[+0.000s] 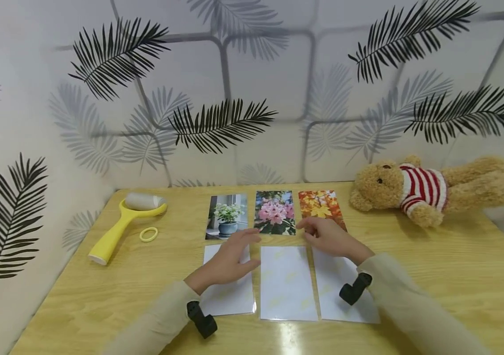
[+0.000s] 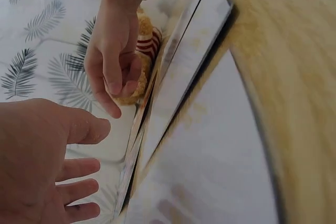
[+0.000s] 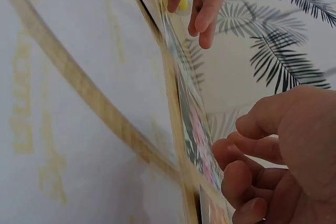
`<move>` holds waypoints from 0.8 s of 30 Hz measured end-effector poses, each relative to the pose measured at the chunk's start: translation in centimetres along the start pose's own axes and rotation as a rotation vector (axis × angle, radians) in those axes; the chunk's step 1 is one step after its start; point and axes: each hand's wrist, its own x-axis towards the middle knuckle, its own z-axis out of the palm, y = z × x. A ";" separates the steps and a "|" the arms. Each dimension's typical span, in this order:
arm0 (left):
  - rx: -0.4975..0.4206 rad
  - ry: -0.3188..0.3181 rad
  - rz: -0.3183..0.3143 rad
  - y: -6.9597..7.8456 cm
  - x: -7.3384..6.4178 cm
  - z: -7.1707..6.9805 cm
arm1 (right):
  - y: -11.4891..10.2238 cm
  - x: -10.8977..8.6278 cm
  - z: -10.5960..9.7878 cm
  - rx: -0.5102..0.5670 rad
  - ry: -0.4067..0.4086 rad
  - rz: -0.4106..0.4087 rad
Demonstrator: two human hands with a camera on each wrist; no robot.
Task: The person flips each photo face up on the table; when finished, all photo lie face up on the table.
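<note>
Loosely curled, the empty right hand (image 1: 329, 236) hovers by the leaf picture (image 1: 320, 202); the left hand (image 1: 231, 257), fingers apart, over a white sheet (image 1: 229, 300).

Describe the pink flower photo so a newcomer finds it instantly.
On the wooden table, look toward the far edge, left of the teddy bear in the head view. The pink flower photo lies there, just beyond the middle white sheet. It's between the potted plant photo and the orange leaf photo, and is the only one of the three showing pink blooms.
</note>
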 end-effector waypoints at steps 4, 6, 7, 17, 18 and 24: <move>0.004 0.017 -0.041 -0.8 -2.3 -1.5 | -1.7 0.3 0.9 0.040 -0.057 -0.025; 0.001 0.011 -0.054 -1.1 -3.5 -2.2 | -2.5 0.4 1.4 0.099 -0.099 -0.037; 0.003 0.005 -0.059 -1.3 -4.1 -2.6 | -2.8 0.4 1.6 0.145 -0.124 -0.041; 0.081 -0.024 -0.031 -2.6 -8.7 -4.3 | -4.7 1.1 3.6 0.479 -0.289 -0.030; 0.080 -0.032 -0.029 -2.7 -9.1 -4.3 | -4.9 1.2 3.8 0.498 -0.297 -0.015; 0.052 -0.062 -0.040 -3.1 -10.4 -4.3 | -6.0 1.3 4.7 0.602 -0.306 0.077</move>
